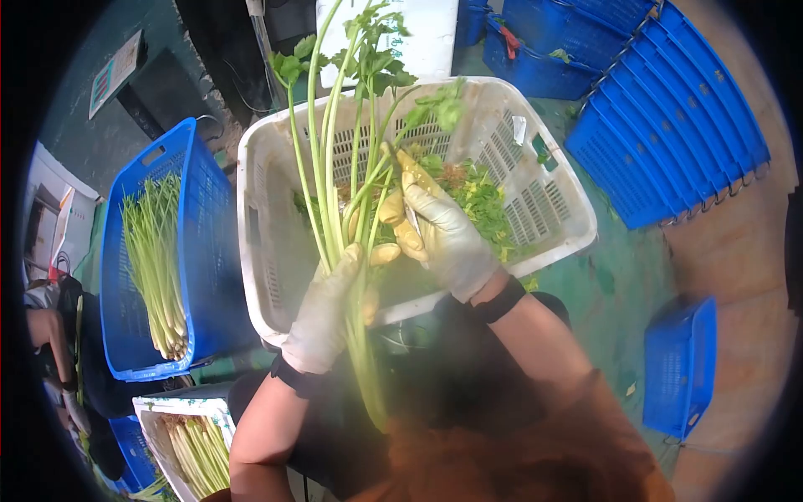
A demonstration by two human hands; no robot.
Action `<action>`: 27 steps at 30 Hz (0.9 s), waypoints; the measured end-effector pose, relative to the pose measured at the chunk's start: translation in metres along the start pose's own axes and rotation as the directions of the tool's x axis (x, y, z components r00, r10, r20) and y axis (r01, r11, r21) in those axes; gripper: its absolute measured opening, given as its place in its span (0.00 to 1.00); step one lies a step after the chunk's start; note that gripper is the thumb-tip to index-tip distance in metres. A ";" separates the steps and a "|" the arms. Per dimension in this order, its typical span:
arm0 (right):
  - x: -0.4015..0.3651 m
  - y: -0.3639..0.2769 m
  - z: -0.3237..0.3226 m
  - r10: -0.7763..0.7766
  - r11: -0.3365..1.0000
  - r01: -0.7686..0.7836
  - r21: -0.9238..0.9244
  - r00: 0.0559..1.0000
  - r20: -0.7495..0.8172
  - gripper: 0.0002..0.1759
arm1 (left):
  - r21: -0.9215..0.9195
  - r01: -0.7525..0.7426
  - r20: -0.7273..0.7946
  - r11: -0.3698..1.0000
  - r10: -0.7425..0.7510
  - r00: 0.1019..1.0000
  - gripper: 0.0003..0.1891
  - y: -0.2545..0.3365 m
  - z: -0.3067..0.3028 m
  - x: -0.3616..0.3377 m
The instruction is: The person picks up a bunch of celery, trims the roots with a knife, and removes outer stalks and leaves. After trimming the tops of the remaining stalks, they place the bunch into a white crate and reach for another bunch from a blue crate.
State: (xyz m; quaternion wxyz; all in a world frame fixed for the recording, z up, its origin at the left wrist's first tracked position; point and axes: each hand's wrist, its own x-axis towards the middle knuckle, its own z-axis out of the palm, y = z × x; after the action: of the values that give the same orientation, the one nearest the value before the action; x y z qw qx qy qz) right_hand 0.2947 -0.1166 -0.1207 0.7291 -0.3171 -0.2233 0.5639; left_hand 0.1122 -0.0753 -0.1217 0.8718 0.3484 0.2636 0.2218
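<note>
My left hand (322,314), in a whitish glove with yellow fingertips, is closed around a bunch of celery (330,192). The leafy tops point away from me, while the pale lower ends hang blurred toward my lap. My right hand (447,238), gloved the same way, is closed beside the bunch, its curled fingers on a side stalk that bends toward it. A thin edge shows within those fingers, too small to make out. Both hands are above the near side of a large white plastic crate (251,276) with loose celery leaves (485,201) inside.
On the left stands a blue crate (191,251) with bundled celery (155,268). Below it, a white foam box (219,408) holds more stalks. Stacked blue crates (669,117) lean at the upper right; another blue crate (682,368) is lower right. A person's arm (54,343) shows far left.
</note>
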 end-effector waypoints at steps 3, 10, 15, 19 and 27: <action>0.008 -0.003 -0.011 0.015 0.999 -0.010 -0.035 0.987 0.159 0.29 | 0.081 -0.017 0.021 0.997 0.016 1.000 0.21 0.004 0.005 -0.001; 0.005 -0.037 -0.010 -0.152 0.969 0.168 -0.179 0.983 0.101 0.26 | 0.196 -0.025 0.069 0.980 0.012 0.998 0.17 0.002 -0.002 0.000; 0.009 -0.052 -0.020 -0.177 0.981 0.173 -0.085 0.984 -0.031 0.16 | 0.212 0.005 0.096 0.977 -0.026 0.995 0.19 0.002 -0.001 -0.003; 0.018 -0.077 -0.048 -0.515 0.780 0.263 -0.567 0.786 -0.344 0.14 | 0.207 0.007 0.125 0.978 -0.033 0.992 0.22 0.003 0.000 -0.007; -0.004 -0.034 -0.032 0.053 0.950 0.036 -0.309 0.961 0.272 0.30 | 0.097 0.000 0.074 0.995 -0.007 0.997 0.25 0.000 -0.003 -0.003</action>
State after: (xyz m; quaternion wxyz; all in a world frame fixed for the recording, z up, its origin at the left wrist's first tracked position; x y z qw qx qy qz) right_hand 0.3389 -0.1322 -0.1181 0.6291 -0.3470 -0.4078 0.5635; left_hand 0.1081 -0.0756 -0.1222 0.8634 0.3979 0.2422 0.1939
